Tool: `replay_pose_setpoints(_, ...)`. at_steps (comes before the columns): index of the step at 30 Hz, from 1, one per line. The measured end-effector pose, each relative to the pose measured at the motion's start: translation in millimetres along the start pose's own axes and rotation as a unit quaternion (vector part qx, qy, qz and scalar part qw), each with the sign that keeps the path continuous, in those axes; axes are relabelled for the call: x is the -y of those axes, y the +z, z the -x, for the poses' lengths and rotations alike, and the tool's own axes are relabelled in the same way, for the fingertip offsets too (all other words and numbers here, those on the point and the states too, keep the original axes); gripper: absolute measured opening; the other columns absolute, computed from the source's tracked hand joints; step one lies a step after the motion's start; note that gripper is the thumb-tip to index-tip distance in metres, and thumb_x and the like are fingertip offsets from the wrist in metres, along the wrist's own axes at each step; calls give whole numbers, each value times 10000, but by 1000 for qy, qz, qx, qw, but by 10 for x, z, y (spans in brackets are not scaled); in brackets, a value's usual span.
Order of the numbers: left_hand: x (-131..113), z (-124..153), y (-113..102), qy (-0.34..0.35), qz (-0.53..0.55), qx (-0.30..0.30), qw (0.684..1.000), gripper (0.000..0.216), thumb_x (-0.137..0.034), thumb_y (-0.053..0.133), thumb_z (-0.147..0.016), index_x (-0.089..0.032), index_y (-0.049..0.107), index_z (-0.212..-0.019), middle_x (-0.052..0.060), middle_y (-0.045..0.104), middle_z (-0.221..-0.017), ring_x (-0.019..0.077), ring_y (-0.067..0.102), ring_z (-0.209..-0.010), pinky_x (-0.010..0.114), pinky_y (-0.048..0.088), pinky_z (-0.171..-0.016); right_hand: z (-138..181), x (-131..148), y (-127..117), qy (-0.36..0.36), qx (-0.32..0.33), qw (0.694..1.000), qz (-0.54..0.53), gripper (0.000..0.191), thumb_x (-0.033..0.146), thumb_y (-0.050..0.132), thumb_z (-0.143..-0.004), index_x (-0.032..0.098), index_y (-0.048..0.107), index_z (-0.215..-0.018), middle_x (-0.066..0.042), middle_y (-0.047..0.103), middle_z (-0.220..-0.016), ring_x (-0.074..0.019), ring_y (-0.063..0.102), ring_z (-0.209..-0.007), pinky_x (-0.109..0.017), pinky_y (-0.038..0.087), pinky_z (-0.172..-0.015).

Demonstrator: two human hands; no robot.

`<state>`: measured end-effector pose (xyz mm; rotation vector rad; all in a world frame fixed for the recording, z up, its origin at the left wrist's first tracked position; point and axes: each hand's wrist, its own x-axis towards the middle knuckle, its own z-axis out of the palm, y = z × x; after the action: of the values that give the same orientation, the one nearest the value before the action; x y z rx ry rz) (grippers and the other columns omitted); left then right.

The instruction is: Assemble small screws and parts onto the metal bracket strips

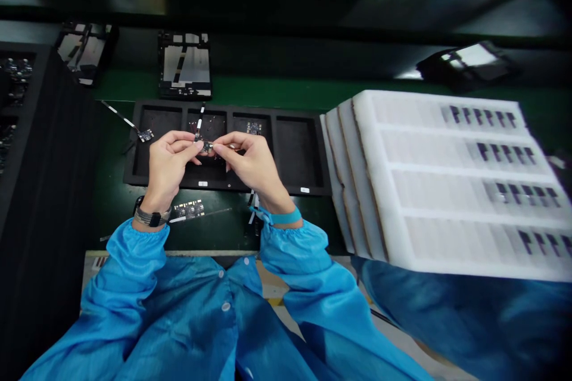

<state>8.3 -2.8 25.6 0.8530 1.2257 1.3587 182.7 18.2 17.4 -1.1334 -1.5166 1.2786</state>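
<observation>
Both my hands meet above a black compartment tray [299, 187] on the green bench. My left hand [168, 162] and my right hand [250, 161] each pinch the same small dark circuit part [206, 146], from which a thin black-and-white flex strip [199, 119] rises. Fingers of both hands are closed on it. Another small board [254, 128] lies in a tray compartment. A flex cable with a small board [145, 135] rests at the tray's left edge. A strip of small boards [188, 209] lies on the bench by my left wrist.
A stack of white foam trays [447, 184] holding rows of small dark parts fills the right. Two open device frames [185, 65] [84, 50] lie at the back. A dark bin wall [40, 190] stands at the left. Another device [469, 62] sits at the back right.
</observation>
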Motion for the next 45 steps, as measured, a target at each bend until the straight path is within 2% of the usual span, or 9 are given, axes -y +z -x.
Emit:
replay_pose_setpoints(5, 13, 0, 7, 6, -11, -5, 1000, 226, -193, 877, -741, -168, 687, -860, 31, 772, -726, 206, 781, -722, 276, 581, -612, 3, -9, -10, -2, -4, 1000, 10, 342, 510, 808, -881, 169, 787, -894, -91, 808, -869, -211, 733, -774, -304, 567, -613)
replay_pose_setpoints(12, 4, 24, 20, 23, -50, -16, 998, 249, -199, 910, -734, -181, 687, -842, 7, 750, -707, 169, 738, -647, 262, 566, -590, 11, -1, -8, 20, 6, 1000, 7, 360, 520, 834, -848, 166, 776, -877, -87, 796, -830, -197, 702, -725, -276, 522, -528)
replay_pose_setpoints(20, -12, 9, -45, -21, -18, 53, 998, 309, -234, 942, -715, -171, 678, -862, 28, 762, -696, 202, 763, -671, 283, 575, -617, -1, 72, -93, 55, 66, 995, -44, 425, 575, 891, -777, 173, 768, -842, -67, 765, -784, -169, 640, -656, -261, 482, -479)
replay_pose_setpoints(29, 13, -12, -67, -21, -8, 60, 998, 317, -230, 941, -692, -169, 679, -861, 11, 750, -674, 181, 732, -632, 292, 571, -624, 3, 79, -52, 40, 77, 996, -36, 399, 544, 883, -790, 167, 758, -824, -52, 734, -741, -158, 618, -631, -265, 462, -480)
replay_pose_setpoints(32, -9, 29, -18, -11, -20, 40, 999, 251, -189, 903, -717, -183, 684, -839, 12, 751, -687, 187, 725, -651, 300, 544, -606, -10, 75, -34, 45, 61, 997, -30, 390, 536, 877, -793, 171, 757, -860, -45, 735, -752, -136, 577, -567, -268, 430, -454)
replay_pose_setpoints(35, -141, 55, 25, 51, -43, -15, 998, 144, -173, 828, -805, -201, 714, -888, 31, 785, -803, 195, 733, -746, 307, 512, -621, -55, 27, -138, 56, -17, 998, -39, 361, 514, 855, -811, 187, 729, -898, -41, 754, -814, -90, 480, -483, -266, 374, -421)
replay_pose_setpoints(40, -575, -416, -97, 255, -212, -149, 932, 163, -222, 724, -952, -231, 706, -1113, 53, 748, -1153, 272, 669, -1205, 412, 515, -1004, -135, -194, -615, 59, -135, 982, -117, 270, 274, 781, -728, 230, 650, -960, 25, 668, -743, -101, 468, -532, -262, 418, -502)
replay_pose_setpoints(42, -699, -803, -178, 282, -325, -168, 887, 241, -217, 684, -988, -233, 677, -1227, 71, 676, -1283, 295, 537, -1372, 438, 417, -1139, -128, -292, -777, 58, -139, 980, -128, 335, 182, 715, -672, 233, 630, -993, 27, 678, -772, -114, 516, -603, -260, 449, -567)
replay_pose_setpoints(45, -715, -1342, -246, 249, -483, -134, 829, 312, -167, 670, -944, -207, 665, -1254, 120, 668, -1220, 326, 432, -1414, 502, 263, -1229, -83, -392, -887, 52, -114, 984, -128, 408, 165, 670, -668, 231, 585, -1062, 14, 701, -847, -132, 573, -687, -267, 474, -617)
